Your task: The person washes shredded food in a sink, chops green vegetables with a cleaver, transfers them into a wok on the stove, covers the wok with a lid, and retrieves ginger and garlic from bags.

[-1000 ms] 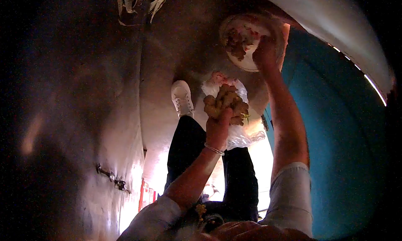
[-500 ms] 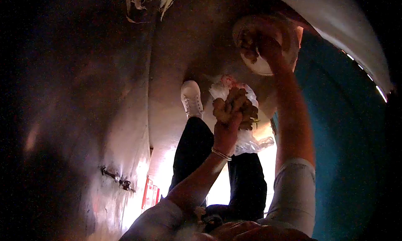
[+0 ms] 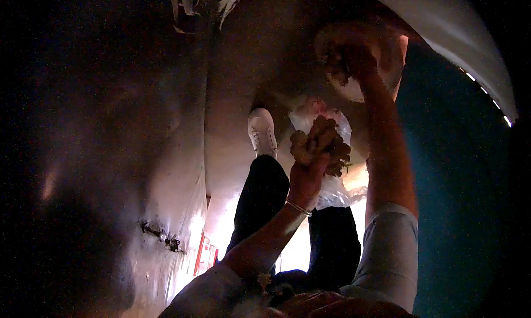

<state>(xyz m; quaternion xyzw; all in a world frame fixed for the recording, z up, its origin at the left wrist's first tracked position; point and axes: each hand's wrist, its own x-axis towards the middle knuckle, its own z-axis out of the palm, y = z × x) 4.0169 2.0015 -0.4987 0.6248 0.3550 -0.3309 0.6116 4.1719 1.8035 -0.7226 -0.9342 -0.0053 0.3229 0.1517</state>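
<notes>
My left hand (image 3: 307, 180) is closed round a knobbly clump of ginger root (image 3: 319, 142), held up above a clear plastic bag (image 3: 333, 192). The bag has a reddish print near its top and lies behind the ginger. Farther off to the right, my right hand (image 3: 360, 61) reaches into a pale round container (image 3: 387, 69). Its fingers are in deep shadow but look closed on more lumpy ginger (image 3: 336, 62) at the container's left side.
My white shoe (image 3: 261, 127) stands on the floor left of the bag. A metal door or panel with a latch (image 3: 163, 238) rises on the left. Blue-green sheeting (image 3: 442, 196) runs along the right. Pale strips (image 3: 188, 0) hang or lie at the top.
The whole view has shifted slightly right and grown darker. Both hands keep about the same places, the left still holding the ginger and the right still in the container.
</notes>
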